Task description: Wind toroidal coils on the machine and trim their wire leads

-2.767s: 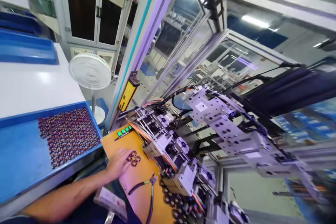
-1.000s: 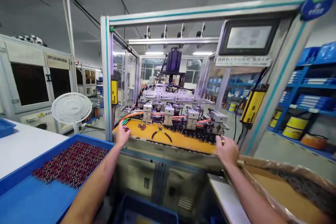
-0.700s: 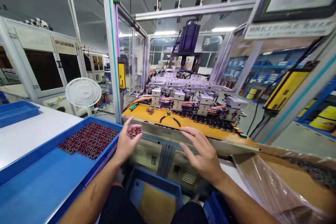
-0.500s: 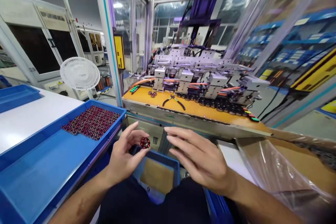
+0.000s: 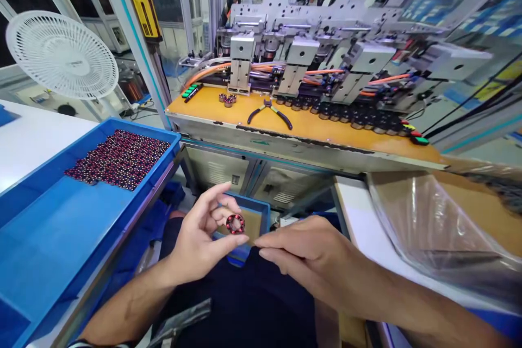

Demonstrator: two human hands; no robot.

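Observation:
My left hand point(image 5: 207, 231) holds a small ring-shaped motor stator point(image 5: 235, 224), black with red windings, between thumb and fingers. Its open centre faces me. Just to the right, my right hand point(image 5: 310, 253) is closed in a pinch, its fingertips close to the stator but apart from it. Whatever lies between those fingertips, if anything, is too small to make out. To the left, many similar red and dark pieces point(image 5: 122, 157) lie piled at the far end of a blue tray point(image 5: 49, 250).
Ahead, an orange bench top point(image 5: 310, 128) carries cutting pliers point(image 5: 269, 114), a few stators point(image 5: 227, 99) and a row of dark round parts point(image 5: 346, 113) beneath a machine point(image 5: 304, 51). A white fan point(image 5: 61, 54) stands left. Clear plastic sheeting point(image 5: 432, 228) covers cardboard at right.
My right hand has gone from spread fingers to a pinch and come nearer the stator. My left hand still holds the stator, turned more towards me. The view has tipped downward.

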